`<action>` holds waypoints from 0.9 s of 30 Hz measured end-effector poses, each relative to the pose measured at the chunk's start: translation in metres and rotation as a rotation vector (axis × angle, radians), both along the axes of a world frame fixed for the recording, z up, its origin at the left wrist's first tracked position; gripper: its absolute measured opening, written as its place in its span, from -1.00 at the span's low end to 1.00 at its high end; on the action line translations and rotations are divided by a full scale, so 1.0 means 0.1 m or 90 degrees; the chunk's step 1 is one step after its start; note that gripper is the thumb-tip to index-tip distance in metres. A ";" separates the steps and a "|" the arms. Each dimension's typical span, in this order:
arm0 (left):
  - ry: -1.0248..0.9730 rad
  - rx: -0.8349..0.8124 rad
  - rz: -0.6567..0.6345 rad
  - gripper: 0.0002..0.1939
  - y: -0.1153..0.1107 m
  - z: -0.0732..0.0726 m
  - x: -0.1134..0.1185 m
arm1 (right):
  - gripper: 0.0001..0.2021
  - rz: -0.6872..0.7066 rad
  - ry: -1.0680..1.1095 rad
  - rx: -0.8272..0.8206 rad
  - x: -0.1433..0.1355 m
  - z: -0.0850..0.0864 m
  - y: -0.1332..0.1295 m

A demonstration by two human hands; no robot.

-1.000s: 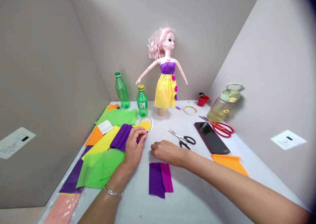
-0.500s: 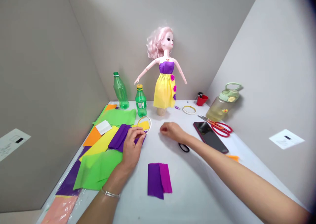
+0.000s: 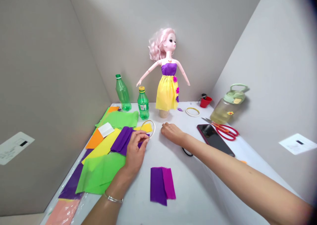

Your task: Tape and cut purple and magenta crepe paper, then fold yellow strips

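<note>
A thin ring, white and gold, stands tilted between the thumb and fingers of my left hand, beside folded purple fabric. To its right, my right hand is closed low over the table; what its fingers hold, if anything, is hidden. A black loop lies partly under my right forearm. Nearer the front are a purple piece and a magenta piece of fabric. Behind my hands stands a pink-haired doll in a purple top and yellow skirt.
Two green bottles stand at the back left, above green fabric and other cloths. On the right are a phone, red scissors, a water bottle, a red cup and another ring.
The view has shifted slightly, moving the scene right and down. The ring in my left hand has tilted differently. My right hand has turned, its knuckles now more towards the camera.
</note>
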State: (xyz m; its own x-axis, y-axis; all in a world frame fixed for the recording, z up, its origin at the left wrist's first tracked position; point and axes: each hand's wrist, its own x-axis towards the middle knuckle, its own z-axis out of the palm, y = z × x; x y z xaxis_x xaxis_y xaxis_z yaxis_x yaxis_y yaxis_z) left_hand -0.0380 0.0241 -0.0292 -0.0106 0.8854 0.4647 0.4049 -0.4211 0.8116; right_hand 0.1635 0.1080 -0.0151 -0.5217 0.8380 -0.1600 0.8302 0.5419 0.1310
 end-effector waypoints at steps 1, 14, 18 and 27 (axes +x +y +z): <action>0.000 0.000 -0.004 -0.92 0.00 -0.01 0.00 | -0.71 0.006 -0.008 -0.003 -0.04 0.01 -0.02; -0.013 0.001 -0.032 -0.91 0.02 -0.12 0.01 | -0.71 -0.140 0.181 -0.055 0.07 0.11 0.16; -0.015 -0.005 -0.041 -0.91 0.01 -0.11 0.03 | -0.79 -0.178 0.334 -0.098 0.43 0.27 -0.18; -0.001 -0.007 -0.071 -0.92 0.00 -0.16 0.07 | -0.74 -0.228 0.584 -0.356 1.29 0.27 -2.65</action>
State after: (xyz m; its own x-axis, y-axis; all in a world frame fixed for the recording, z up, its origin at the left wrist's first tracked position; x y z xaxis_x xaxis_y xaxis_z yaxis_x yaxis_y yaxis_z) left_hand -0.0311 0.0243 -0.0450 0.0873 0.8864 0.4545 0.3544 -0.4541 0.8175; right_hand 0.2922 -0.1573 0.0123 -0.3797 0.8937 -0.2391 0.6065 0.0453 -0.7938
